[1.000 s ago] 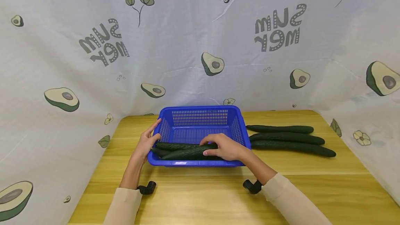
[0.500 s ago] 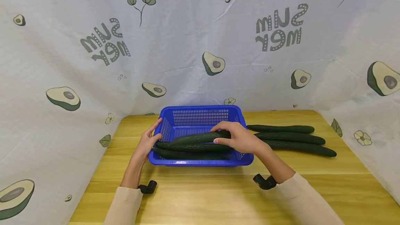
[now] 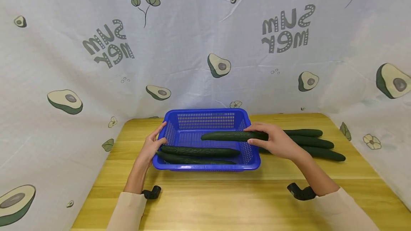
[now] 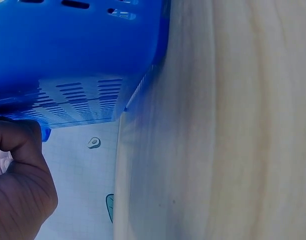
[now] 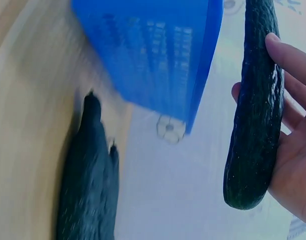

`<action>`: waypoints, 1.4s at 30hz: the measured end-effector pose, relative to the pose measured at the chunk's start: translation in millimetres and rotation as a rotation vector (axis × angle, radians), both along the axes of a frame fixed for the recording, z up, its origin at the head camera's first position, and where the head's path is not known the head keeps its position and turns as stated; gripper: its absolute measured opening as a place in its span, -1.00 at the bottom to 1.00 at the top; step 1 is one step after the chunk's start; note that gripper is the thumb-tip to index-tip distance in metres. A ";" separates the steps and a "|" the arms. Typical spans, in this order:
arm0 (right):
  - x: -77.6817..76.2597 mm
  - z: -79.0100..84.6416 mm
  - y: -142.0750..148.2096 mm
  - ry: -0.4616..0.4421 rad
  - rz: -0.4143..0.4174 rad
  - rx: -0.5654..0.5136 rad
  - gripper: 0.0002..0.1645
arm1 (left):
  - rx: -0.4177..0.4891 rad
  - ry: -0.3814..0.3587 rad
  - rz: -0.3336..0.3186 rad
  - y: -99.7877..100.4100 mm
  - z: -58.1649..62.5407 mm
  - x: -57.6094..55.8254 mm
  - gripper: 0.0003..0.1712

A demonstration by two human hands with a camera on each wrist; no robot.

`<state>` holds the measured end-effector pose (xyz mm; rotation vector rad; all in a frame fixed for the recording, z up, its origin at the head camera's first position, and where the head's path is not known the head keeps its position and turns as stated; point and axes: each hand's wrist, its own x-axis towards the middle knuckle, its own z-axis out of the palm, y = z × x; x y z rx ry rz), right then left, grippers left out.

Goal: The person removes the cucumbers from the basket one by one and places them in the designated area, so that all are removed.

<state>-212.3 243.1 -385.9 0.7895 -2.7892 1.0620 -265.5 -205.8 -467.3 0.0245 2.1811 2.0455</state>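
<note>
Inside the blue basket (image 3: 205,167) on the counter (image 3: 205,202), two cucumbers (image 3: 200,151) lie along the near side, while the left hand (image 3: 151,149) grips the basket's left rim. By the right wall, the right hand (image 3: 273,141) holds a raised cucumber (image 3: 224,136) between thumb and fingers, one end reaching left over the basket. Three more cucumbers (image 3: 313,141) lie at the right on the counter, so the handling looks partway through, this one set down in neither place.
</note>
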 end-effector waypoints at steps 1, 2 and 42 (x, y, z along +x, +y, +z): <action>1.8 -0.7 4.9 0.009 -0.011 0.005 -0.54 | 0.001 0.000 0.002 -0.1 0.0 0.1 -0.10; 3.9 -1.3 9.9 0.018 -0.022 0.009 -0.55 | -0.001 0.001 0.001 -0.3 0.1 0.3 -0.10; 55.7 -44.0 165.1 0.008 -0.305 0.105 -0.53 | 0.000 0.020 -0.006 2.1 -2.3 1.4 -0.09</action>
